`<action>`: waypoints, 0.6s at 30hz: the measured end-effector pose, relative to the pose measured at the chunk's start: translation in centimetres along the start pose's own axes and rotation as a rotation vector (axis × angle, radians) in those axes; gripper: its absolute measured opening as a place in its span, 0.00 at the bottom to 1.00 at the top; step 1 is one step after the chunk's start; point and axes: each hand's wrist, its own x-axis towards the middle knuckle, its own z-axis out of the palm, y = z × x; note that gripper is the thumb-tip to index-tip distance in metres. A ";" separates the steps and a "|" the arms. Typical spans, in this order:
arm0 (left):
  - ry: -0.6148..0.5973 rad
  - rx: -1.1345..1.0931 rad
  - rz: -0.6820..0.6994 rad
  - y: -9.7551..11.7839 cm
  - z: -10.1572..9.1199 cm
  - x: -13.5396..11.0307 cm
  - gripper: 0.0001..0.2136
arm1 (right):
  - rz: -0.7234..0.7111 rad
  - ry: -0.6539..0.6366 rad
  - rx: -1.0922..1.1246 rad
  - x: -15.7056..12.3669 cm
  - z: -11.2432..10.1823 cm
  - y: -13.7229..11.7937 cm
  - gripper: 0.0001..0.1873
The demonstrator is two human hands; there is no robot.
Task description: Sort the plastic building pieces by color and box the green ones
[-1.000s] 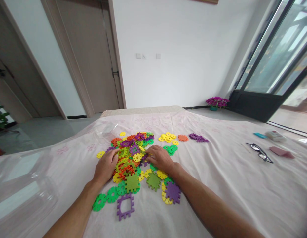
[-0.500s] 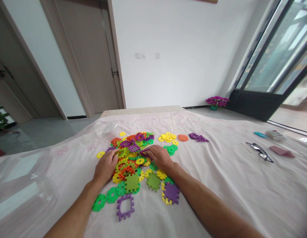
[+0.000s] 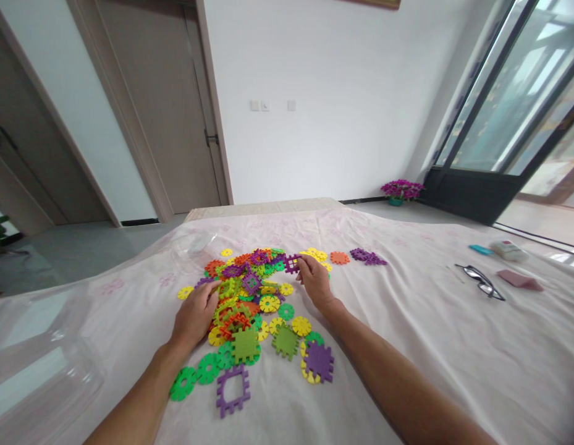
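My right hand (image 3: 316,283) pinches a purple window-grid building piece (image 3: 291,264) by its right edge, raised at the right side of the pile. At the pile's left side, my left hand (image 3: 196,314) rests with its fingers stretched against the yellow-green pieces (image 3: 227,288); some fingertips are hidden. The heap mixes orange, purple, green and yellow toothed squares and notched discs. In front of it lie a solid green square (image 3: 245,345), another green square (image 3: 285,341), a purple square frame (image 3: 233,390) and a solid purple square (image 3: 319,361).
Beyond my right hand are yellow discs (image 3: 317,253), an orange square (image 3: 339,258) and purple pieces (image 3: 368,256). Glasses (image 3: 481,281), a pink cloth-like item (image 3: 519,280) and a blue item (image 3: 480,250) lie far right. Clear plastic containers (image 3: 41,346) stand left on the bedspread-like cover (image 3: 407,346).
My right hand has lifted the purple grid piece off the pile and carried it right and away from me. My left hand stays at the pile's left side.
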 end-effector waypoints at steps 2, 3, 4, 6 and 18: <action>0.001 0.001 0.000 0.0 0.0 0.1 0.20 | 0.081 0.099 0.057 0.8 -0.8 0.4 0.19; 0.001 0.003 0.000 0.0 0.0 0.1 0.20 | 0.113 0.147 0.079 1.3 -1.3 0.7 0.19; 0.001 0.005 -0.003 0.0 0.0 0.1 0.20 | 0.140 0.197 0.103 1.7 -1.8 1.1 0.19; 0.003 0.010 -0.011 0.0 0.0 0.0 0.19 | 0.182 0.295 0.164 2.4 -2.8 2.1 0.18; -0.008 0.023 -0.011 -0.2 0.1 0.1 0.20 | 0.515 0.844 0.732 5.8 -9.2 6.0 0.07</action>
